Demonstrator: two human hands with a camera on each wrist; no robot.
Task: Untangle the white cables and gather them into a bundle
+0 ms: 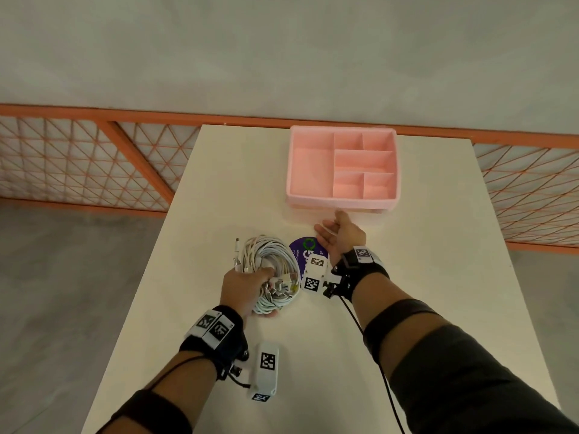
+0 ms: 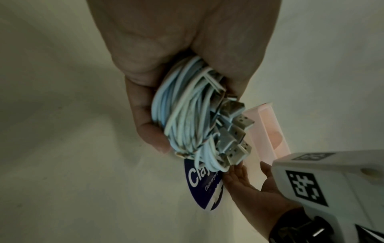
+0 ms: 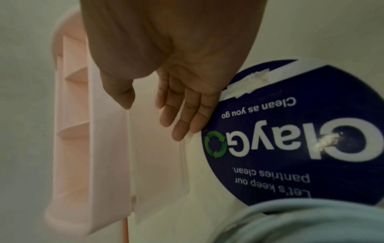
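Observation:
A coil of white cables (image 1: 272,264) with several metal plugs sticking out sits in my left hand (image 1: 247,283), just above the table's middle. In the left wrist view my fingers curl round the coil of cables (image 2: 187,115), the plugs (image 2: 234,129) fanning out to the right. My right hand (image 1: 340,234) hovers palm-up and empty, fingers straight, to the right of the coil and in front of the pink tray. The right wrist view shows that right hand (image 3: 174,98) with relaxed fingers and nothing in it, a blurred edge of the cables (image 3: 307,223) at the bottom.
A pink divided tray (image 1: 341,200) stands at the table's far right, its compartments bare. A round dark-blue sticker (image 1: 297,249) lies flat on the white table (image 1: 423,292) between my hands. An orange mesh fence (image 1: 94,158) runs behind the table.

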